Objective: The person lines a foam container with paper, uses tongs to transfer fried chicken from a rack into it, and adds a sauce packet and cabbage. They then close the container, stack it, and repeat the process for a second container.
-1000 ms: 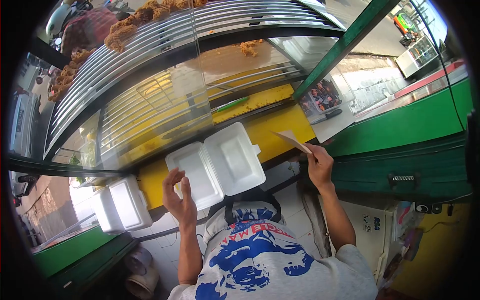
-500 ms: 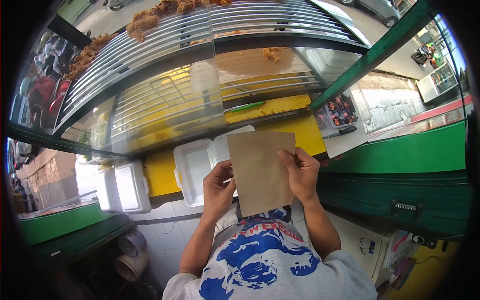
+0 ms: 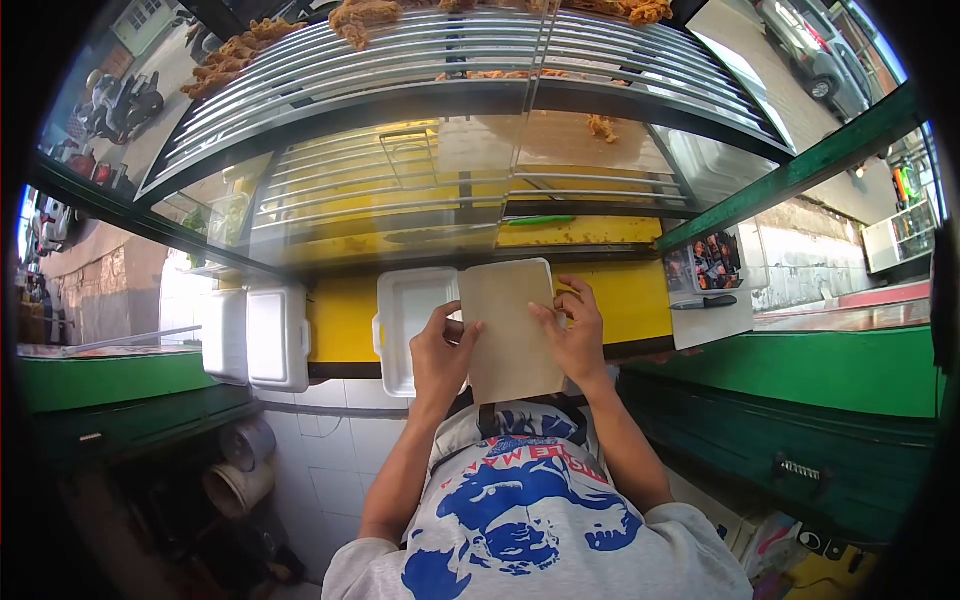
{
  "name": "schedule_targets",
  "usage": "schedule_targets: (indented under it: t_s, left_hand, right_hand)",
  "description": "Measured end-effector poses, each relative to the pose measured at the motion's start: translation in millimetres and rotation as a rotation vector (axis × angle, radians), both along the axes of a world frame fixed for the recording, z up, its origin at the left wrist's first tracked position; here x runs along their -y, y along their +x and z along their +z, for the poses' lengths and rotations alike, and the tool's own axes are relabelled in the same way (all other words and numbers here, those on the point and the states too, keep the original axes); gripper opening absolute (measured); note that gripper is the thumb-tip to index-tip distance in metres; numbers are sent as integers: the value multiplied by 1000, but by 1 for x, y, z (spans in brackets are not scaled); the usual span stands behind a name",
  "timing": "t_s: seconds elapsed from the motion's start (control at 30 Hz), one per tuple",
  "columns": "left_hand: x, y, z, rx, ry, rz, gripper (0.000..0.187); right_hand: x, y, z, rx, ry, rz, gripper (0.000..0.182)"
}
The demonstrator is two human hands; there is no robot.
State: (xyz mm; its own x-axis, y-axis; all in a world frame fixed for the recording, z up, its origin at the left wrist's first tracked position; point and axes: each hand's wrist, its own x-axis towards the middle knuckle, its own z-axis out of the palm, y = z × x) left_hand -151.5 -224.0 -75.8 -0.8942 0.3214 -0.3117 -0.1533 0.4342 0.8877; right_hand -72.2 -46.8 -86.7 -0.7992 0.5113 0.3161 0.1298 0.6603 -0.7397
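A brown paper sheet (image 3: 513,335) is held upright in front of my chest. My left hand (image 3: 442,352) pinches its left edge, the thumb on the face toward me. Along the right edge is my right hand (image 3: 577,335), thumb against the paper and fingers curled behind or beside it. Behind the sheet lies an open white foam box (image 3: 416,300) on the yellow counter (image 3: 335,335). The paper covers much of the box's right half.
Closed white foam boxes (image 3: 278,340) stand at the left. A knife (image 3: 703,302) and a tub of small packets (image 3: 716,262) sit at the right. Ahead rises a glass display case with a metal rack (image 3: 450,58) bearing fried chicken (image 3: 365,18). A green-handled tool (image 3: 545,220) lies inside.
The paper has moved down slightly, over the right half of the open box. My right hand has shifted left with its fingers raised a little. The camera view has turned slightly left.
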Motion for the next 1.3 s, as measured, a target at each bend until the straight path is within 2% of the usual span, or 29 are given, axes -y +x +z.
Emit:
schedule_targets:
  t_s: [0.07, 0.17, 0.3, 0.37, 0.4, 0.47, 0.5, 0.67, 0.8, 0.87, 0.9, 0.97, 1.0, 1.07, 1.17, 1.3]
  left_hand:
    - [-4, 1, -10, -137, -56, -13, 38]
    - [-6, 1, -22, -240, -89, -55, 45]
    - [-12, 3, -16, -163, -166, -89, 50]
    - [-17, 7, -20, -592, -338, -137, 57]
    - [-19, 11, -19, -587, -340, -136, 57]
    - [-22, 17, -14, -764, -344, -354, 64]
    - [-21, 20, -17, -764, -385, -522, 67]
    - [-27, 28, -24, -660, -492, -650, 71]
    - [-31, 25, -26, -637, -561, -688, 76]
    - [-32, 24, -27, -633, -591, -699, 76]
    - [-31, 24, -30, -648, -588, -697, 77]
    - [-31, 24, -32, -663, -588, -696, 78]
    - [-31, 24, -33, -655, -591, -699, 79]
    - [-33, 23, -31, -651, -590, -708, 79]
    - [-33, 18, -24, -638, -599, -742, 79]
    - [-26, 10, -9, -617, -637, -846, 78]
  right_hand:
    - [1, -4, -5, 149, -226, -32, 26]
    - [2, -4, -14, 187, -174, -49, 25]
    - [5, -2, -21, 152, -155, -42, 25]
    - [6, 0, -26, 199, -119, -54, 22]
    - [7, 1, -27, 204, -120, -51, 22]
    - [8, 0, -28, 221, -64, -83, 23]
    - [9, 0, -28, 224, -66, -79, 23]
    - [16, -3, -25, 313, 23, -164, 23]
    - [10, 0, -23, 380, 11, -121, 19]
    - [7, 1, -5, 347, 22, -14, 32]
    - [5, 2, 7, 345, 22, -11, 32]
    - [0, 5, 30, 567, 123, 153, 54]
    - [-3, 4, 37, 565, 123, 151, 54]
    - [-9, 3, 46, 820, 113, 347, 66]
    - [-19, -5, 36, 918, 33, 398, 71]
    - [-21, -8, 14, 860, 20, 448, 74]
